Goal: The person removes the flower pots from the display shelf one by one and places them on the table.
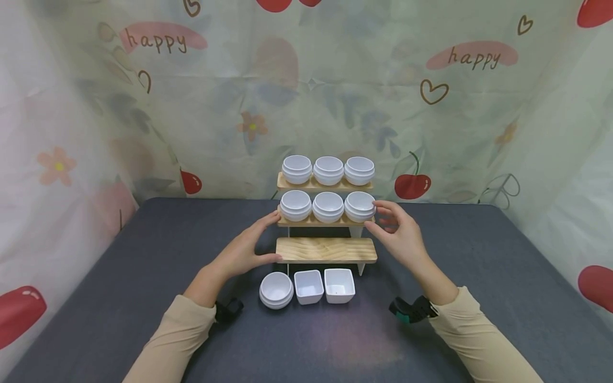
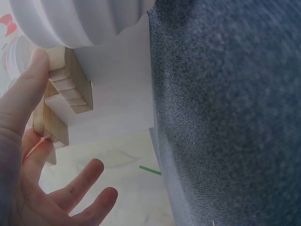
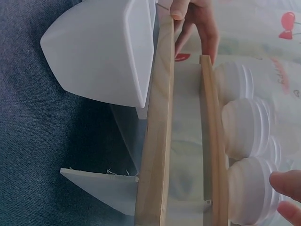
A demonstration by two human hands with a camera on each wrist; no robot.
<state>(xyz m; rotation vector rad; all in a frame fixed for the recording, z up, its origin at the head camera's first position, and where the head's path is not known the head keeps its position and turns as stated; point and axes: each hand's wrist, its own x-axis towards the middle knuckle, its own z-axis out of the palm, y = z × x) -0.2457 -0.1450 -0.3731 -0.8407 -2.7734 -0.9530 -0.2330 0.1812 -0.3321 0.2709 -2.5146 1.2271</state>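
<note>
A three-tier wooden stand stands at the centre, its lowest shelf (image 1: pixel 326 249) bare. Three round white bowls line the middle shelf, the right one (image 1: pixel 359 206) near my right hand (image 1: pixel 399 234). In the right wrist view, fingertips (image 3: pixel 285 184) reach that bowl's rim; contact is unclear. At the stand's left end my left hand (image 1: pixel 241 249) rests its thumb (image 2: pixel 35 70) against the lowest shelf's end and a fingertip at the shelf behind. Its other fingers spread loosely. Three more round bowls, including the middle one (image 1: pixel 328 170), sit on the top shelf.
In front of the stand, a round white bowl (image 1: pixel 276 290), a small square bowl (image 1: pixel 308 287) and a larger square bowl (image 1: pixel 339 285) stand in a row on the dark tablecloth (image 1: pixel 330 351). A patterned curtain (image 1: pixel 335 106) hangs behind the table.
</note>
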